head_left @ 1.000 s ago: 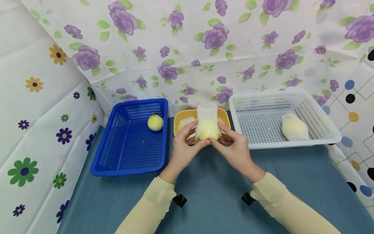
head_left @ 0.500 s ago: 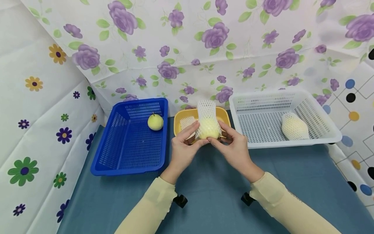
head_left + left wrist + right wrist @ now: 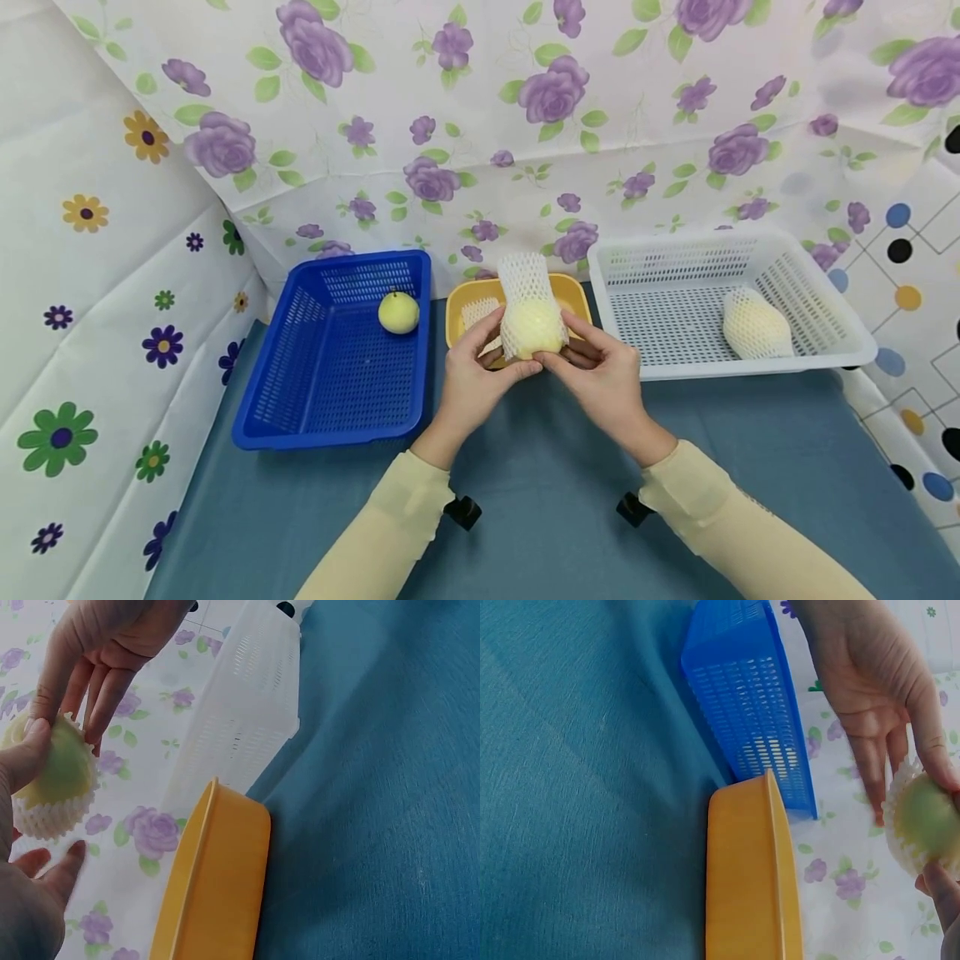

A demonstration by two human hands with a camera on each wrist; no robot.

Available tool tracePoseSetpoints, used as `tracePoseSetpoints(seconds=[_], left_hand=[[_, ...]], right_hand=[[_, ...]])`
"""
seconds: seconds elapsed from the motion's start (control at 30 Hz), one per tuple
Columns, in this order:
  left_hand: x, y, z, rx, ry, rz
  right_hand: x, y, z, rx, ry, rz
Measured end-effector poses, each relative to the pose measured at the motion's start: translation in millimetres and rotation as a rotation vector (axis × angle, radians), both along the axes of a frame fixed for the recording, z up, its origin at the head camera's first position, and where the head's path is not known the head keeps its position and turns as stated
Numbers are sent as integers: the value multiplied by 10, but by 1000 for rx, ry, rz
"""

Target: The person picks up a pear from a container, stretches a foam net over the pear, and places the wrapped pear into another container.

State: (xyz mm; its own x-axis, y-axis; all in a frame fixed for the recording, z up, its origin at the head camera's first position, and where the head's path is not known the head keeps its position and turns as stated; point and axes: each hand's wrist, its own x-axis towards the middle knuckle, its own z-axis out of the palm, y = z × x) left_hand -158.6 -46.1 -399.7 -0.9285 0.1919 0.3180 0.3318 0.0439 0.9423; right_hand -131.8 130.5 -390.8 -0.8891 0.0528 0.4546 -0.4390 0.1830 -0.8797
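Note:
Both hands hold a pale yellow pear (image 3: 536,323) partly covered by a white foam net sleeve (image 3: 522,275), raised over the yellow bin. My left hand (image 3: 474,367) grips the pear's left side, its thumb at the near end. From the right, my right hand (image 3: 600,371) grips it the same way, the thumb tips almost meeting. The net's loose end stands up beyond the fruit. In the left wrist view, the near end of the pear (image 3: 64,769) shows bare within the net's rim. The right wrist view cuts the pear (image 3: 926,814) off at the edge.
A blue basket (image 3: 330,433) on the left holds one bare pear (image 3: 399,312). The yellow bin (image 3: 573,296) contains foam nets (image 3: 480,312). On the right, a white basket (image 3: 622,367) has a netted pear (image 3: 756,325). A floral cloth hangs behind the blue-covered table (image 3: 547,517).
The net has slid down over more of the pear toward its near end. Its loose end now leans slightly left. Both hands stay in nearly the same place.

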Motion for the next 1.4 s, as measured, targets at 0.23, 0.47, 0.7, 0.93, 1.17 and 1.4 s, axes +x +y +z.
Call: tracePoseSetpoints(seconds=[0.23,0.47,0.7,0.93,1.17,1.4], left_hand=[[-5,-9,6,80,-37,-47],[20,3,14,91,91,28],[43,31,-3,113,131,69],[63,73,-33,99,142,113],[79,110,-31,99,142,143],[85,118,13,15,180,168]], right_hand=[[32,-39,4,-23,-6,-68],[25,-59,54,49,6,-131],[-16,-53,75,108,-5,-72],[-41,-35,37,-42,-105,68],[-38,-47,19,-42,-51,27],[-33,-53,-1,-62,9,-20]])
